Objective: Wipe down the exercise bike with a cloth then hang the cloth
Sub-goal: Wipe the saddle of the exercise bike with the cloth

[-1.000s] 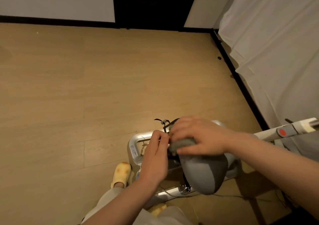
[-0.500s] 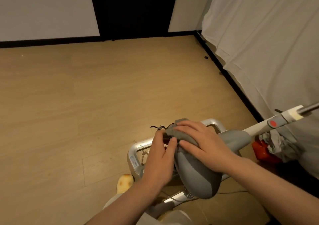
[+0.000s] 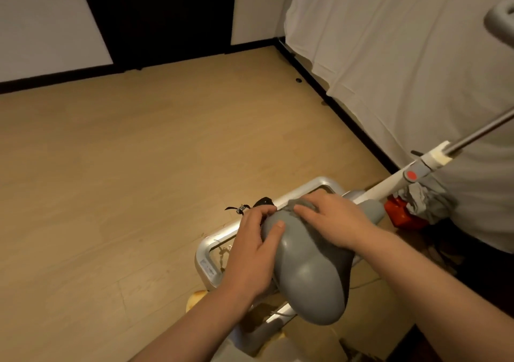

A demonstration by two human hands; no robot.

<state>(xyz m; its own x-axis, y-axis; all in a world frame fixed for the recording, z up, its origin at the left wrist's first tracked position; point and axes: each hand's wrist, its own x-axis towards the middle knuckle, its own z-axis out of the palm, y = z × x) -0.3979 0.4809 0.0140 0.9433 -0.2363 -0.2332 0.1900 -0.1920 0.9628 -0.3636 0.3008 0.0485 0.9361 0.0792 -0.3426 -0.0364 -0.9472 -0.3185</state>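
Both bare forearms reach forward from the lower edge of the view and converge, the hands close together but apart. The left hand (image 3: 254, 247) is curled, its thumb laid flat on the grey saddle (image 3: 311, 272) and its fingers wrapped over the near side. The right hand (image 3: 332, 222) lies palm down, fingers extended and slightly spread, pressing a grey cloth (image 3: 301, 204).

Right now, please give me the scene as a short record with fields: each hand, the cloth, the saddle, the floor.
left hand: grips the saddle's left edge, thumb on top
right hand: flat, pressing the cloth on the saddle
cloth: grey, mostly hidden under the fingers
saddle: grey, smooth
floor: light wood
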